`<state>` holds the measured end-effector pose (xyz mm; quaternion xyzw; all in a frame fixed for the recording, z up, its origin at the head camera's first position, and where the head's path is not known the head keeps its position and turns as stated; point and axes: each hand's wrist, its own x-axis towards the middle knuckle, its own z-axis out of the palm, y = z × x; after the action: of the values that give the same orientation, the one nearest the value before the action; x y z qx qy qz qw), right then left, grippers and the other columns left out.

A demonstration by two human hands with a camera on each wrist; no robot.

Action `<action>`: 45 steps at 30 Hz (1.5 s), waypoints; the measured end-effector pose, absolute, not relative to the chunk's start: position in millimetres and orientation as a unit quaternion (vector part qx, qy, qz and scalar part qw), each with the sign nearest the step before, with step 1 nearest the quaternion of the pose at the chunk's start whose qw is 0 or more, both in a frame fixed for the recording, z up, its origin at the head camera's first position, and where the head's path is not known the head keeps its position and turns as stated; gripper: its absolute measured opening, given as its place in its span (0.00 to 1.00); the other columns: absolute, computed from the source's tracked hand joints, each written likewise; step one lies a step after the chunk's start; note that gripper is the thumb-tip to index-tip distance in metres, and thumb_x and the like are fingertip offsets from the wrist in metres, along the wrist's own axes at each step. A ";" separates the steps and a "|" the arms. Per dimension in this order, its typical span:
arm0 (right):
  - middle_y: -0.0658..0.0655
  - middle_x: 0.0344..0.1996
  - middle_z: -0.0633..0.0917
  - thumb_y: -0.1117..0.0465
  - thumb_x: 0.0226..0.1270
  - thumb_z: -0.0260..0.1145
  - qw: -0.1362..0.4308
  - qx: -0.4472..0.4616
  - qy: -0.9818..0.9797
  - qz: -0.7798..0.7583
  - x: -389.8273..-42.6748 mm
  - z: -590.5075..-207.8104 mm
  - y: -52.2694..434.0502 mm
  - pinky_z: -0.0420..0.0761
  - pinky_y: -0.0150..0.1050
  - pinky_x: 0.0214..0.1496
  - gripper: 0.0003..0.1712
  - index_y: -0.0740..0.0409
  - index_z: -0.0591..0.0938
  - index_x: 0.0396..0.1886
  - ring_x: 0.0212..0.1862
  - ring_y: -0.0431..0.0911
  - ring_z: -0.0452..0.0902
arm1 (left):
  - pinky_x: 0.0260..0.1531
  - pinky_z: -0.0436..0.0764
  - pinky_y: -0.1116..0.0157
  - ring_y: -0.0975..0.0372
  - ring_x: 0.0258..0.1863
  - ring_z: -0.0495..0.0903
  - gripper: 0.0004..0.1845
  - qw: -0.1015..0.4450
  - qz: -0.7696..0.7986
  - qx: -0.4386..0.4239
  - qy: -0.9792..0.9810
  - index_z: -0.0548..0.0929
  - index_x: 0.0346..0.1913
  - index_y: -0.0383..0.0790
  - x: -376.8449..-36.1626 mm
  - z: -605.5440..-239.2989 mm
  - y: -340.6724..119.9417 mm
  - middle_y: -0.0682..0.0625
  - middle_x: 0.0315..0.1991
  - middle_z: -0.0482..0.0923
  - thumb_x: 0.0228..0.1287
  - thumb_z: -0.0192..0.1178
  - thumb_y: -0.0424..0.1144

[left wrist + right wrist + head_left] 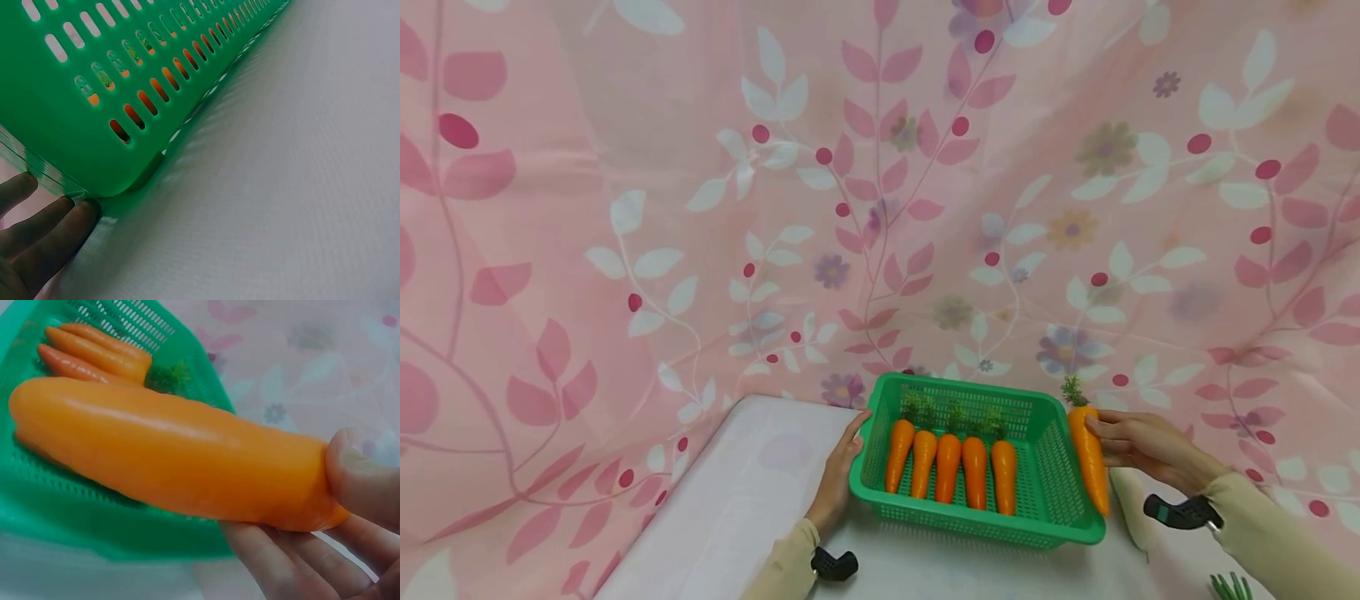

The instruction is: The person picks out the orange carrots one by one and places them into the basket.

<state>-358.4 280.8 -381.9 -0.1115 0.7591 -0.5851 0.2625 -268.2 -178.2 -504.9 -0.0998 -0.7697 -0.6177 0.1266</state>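
My right hand (1138,442) pinches a carrot (1087,461) near its leafy top, thumb on one side and fingers on the other. That carrot hangs tip down, overlapping the right rim of the green basket (955,510) in the head view. In the right wrist view, the held carrot (181,453) crosses in front of the basket. Several more carrots (948,468) lie side by side inside, leafy ends toward the back. At the basket's left end, my left hand (837,475) rests against the outside. Its fairly straight fingers (53,234) touch the lower corner in the left wrist view.
A white table (760,467) lies under the basket. To the right, a pale long vegetable (1129,504) is partly behind my right hand, and green stalks (1231,587) show at the bottom edge. A pink floral curtain (880,208) hangs behind the table.
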 end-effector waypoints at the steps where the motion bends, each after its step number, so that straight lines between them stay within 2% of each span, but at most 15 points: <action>1: 0.54 0.51 0.82 0.52 0.78 0.55 0.263 -0.112 0.759 -0.585 -358.9 -382.2 278.2 0.81 0.49 0.55 0.44 0.76 0.46 0.76 0.51 0.49 0.82 | 0.64 0.67 0.46 0.50 0.69 0.66 0.26 0.126 -0.615 -0.100 -0.772 0.59 0.77 0.49 -267.2 -503.7 -178.3 0.47 0.77 0.56 0.81 0.36 0.44; 10: 0.56 0.49 0.84 0.52 0.76 0.57 0.248 -0.106 0.772 -0.575 -362.7 -388.6 257.3 0.81 0.52 0.54 0.43 0.78 0.52 0.73 0.51 0.52 0.84 | 0.63 0.67 0.46 0.51 0.68 0.67 0.25 0.140 -0.624 -0.084 -0.764 0.60 0.76 0.58 -287.0 -534.2 -179.9 0.53 0.77 0.57 0.81 0.35 0.47; 15: 0.58 0.47 0.85 0.54 0.75 0.59 0.237 -0.115 0.785 -0.561 -364.7 -394.9 245.5 0.83 0.52 0.51 0.40 0.80 0.56 0.70 0.48 0.52 0.85 | 0.64 0.67 0.46 0.53 0.68 0.67 0.25 0.141 -0.621 -0.084 -0.767 0.60 0.76 0.60 -289.0 -536.2 -180.0 0.55 0.77 0.57 0.81 0.35 0.49; 22: 0.68 0.49 0.82 0.56 0.74 0.60 0.216 -0.122 0.803 -0.542 -366.2 -397.6 227.5 0.83 0.54 0.50 0.43 0.84 0.51 0.70 0.47 0.55 0.84 | 0.64 0.66 0.45 0.50 0.69 0.66 0.26 0.121 -0.624 -0.099 -0.766 0.59 0.77 0.52 -272.7 -510.8 -178.8 0.51 0.77 0.56 0.81 0.36 0.44; 28: 0.72 0.48 0.81 0.60 0.74 0.60 0.188 -0.119 0.832 -0.508 -369.3 -398.0 211.3 0.84 0.53 0.47 0.33 0.85 0.65 0.64 0.42 0.56 0.85 | 0.63 0.68 0.46 0.50 0.68 0.67 0.26 0.127 -0.613 -0.099 -0.774 0.59 0.77 0.48 -265.1 -498.2 -178.7 0.48 0.77 0.57 0.81 0.36 0.42; 31: 0.73 0.48 0.81 0.61 0.73 0.60 0.177 -0.129 0.851 -0.478 -370.5 -397.4 203.4 0.84 0.53 0.45 0.30 0.86 0.68 0.61 0.41 0.57 0.85 | 0.64 0.67 0.46 0.49 0.69 0.66 0.25 0.129 -0.615 -0.102 -0.771 0.60 0.77 0.48 -266.0 -497.4 -179.7 0.48 0.77 0.56 0.81 0.36 0.42; 40: 0.68 0.43 0.84 0.66 0.73 0.59 0.199 -0.157 0.872 -0.419 -372.9 -408.6 184.5 0.85 0.55 0.41 0.19 0.82 0.78 0.51 0.40 0.55 0.84 | 0.64 0.66 0.48 0.50 0.69 0.66 0.26 0.125 -0.618 -0.105 -0.769 0.59 0.77 0.49 -268.7 -499.6 -180.0 0.48 0.78 0.55 0.81 0.37 0.43; 45: 0.64 0.37 0.85 0.67 0.71 0.60 0.185 -0.140 0.887 -0.398 -374.9 -424.2 178.4 0.85 0.53 0.37 0.13 0.78 0.82 0.43 0.35 0.52 0.84 | 0.65 0.65 0.47 0.52 0.70 0.64 0.26 0.122 -0.623 -0.101 -0.766 0.59 0.77 0.49 -267.4 -501.1 -178.0 0.48 0.78 0.55 0.81 0.37 0.44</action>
<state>-374.9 178.4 -424.2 -0.1401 0.8874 -0.3982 0.1854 -267.4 -178.0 -501.1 -0.1015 -0.7658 -0.6231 0.1223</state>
